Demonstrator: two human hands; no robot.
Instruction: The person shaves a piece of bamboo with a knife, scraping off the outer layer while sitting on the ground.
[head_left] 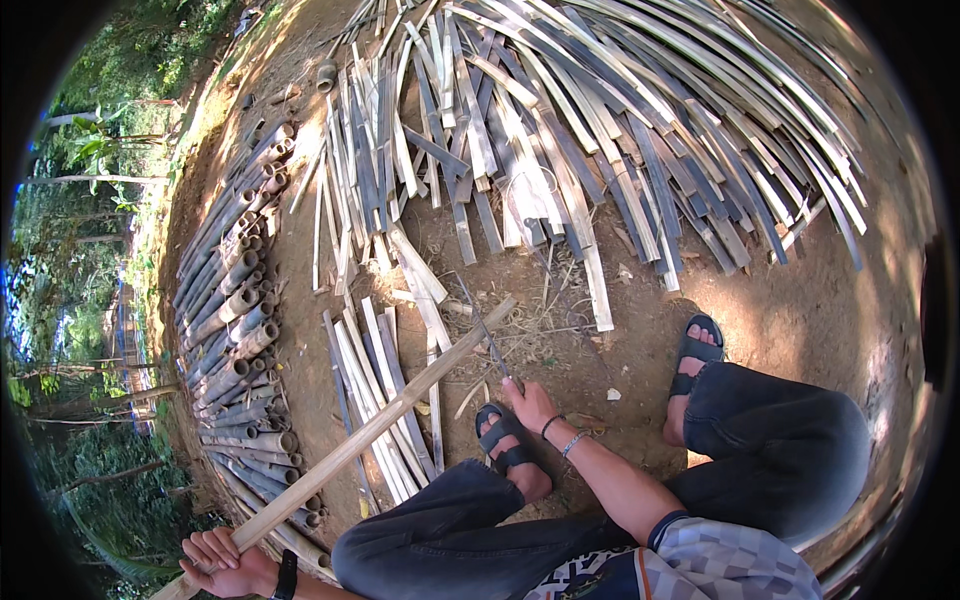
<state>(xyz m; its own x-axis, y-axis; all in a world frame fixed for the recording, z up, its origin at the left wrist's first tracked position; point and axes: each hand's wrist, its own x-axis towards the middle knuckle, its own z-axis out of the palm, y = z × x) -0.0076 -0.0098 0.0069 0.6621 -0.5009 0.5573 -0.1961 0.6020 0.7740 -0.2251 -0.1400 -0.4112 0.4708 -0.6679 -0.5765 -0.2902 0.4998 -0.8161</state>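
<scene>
Head view shows a long, pale bamboo strip [370, 440] slanting from the lower left edge up toward the middle, with its far end above the littered ground [610, 370]. The left hand [215, 560] grips it near its lower end, fingers curled about it. The right hand [530, 405] is closed on the handle of a knife [495, 350], whose narrow blade crosses the strip close to the far end; whether the edge is biting into the wood cannot be told.

Judging by this pose, the strip is in the middle of being trimmed or shaved, and this piece is not finished. Thin shavings [540, 325] lie scattered just past the blade, which suggests that a fair amount of such cutting is done already.

A broad pile of split strips [620, 130], pale and dark faces mixed, fans across the top. A smaller row of strips [380, 410] lies beside the left sandal [512, 455]. Splitting therefore looks well advanced, though which of these pieces are dressed and which await the knife is unclear. Along the left, a stack of hollow bamboo poles [240, 270] remains unsplit; if those belong to the same work, much is left.
</scene>
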